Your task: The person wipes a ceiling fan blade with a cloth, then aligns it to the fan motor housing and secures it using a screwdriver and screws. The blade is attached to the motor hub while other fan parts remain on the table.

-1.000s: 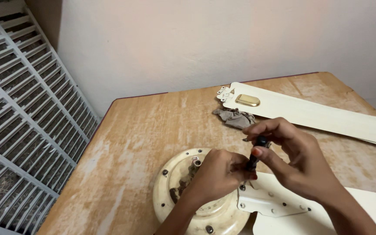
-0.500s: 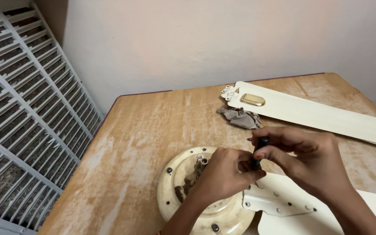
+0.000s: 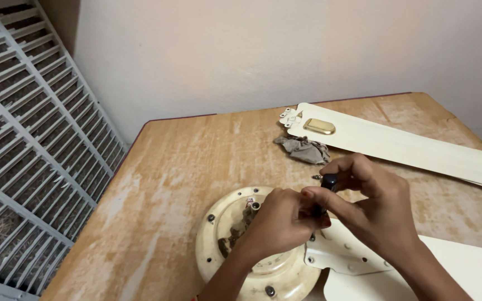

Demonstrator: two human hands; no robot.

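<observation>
- Wooden table (image 3: 185,167), worn and pale in patches, fills the view, pushed up against a plain off-white wall (image 3: 263,50).
- White metal grille (image 3: 29,145) stands to the left, just beside the table's edge, with dry straw-like stuff behind it.
- Lying across the far right of the table is a long cream fan blade (image 3: 419,147) with a brass-coloured plate near its bracket end; a crumpled grey rag (image 3: 305,149) sits touching that end.
- Near the front edge sits the round cream fan motor housing (image 3: 224,234), studded with screws, and a second blade's bracket (image 3: 347,253) is joined to it on the right.
- Both hands meet right above that joint. The left hand (image 3: 277,223) is curled tight, its fingertips pinched in at the lower part of a dark-handled screwdriver (image 3: 326,189).
- The right hand (image 3: 375,209) wraps over from the other side, thumb and fingers closed around the screwdriver's handle, index finger arched above it.
- The screwdriver stands nearly upright, long axis top to bottom, handle up, working end pointing down toward the bracket; the tip is hidden behind the fingers.
</observation>
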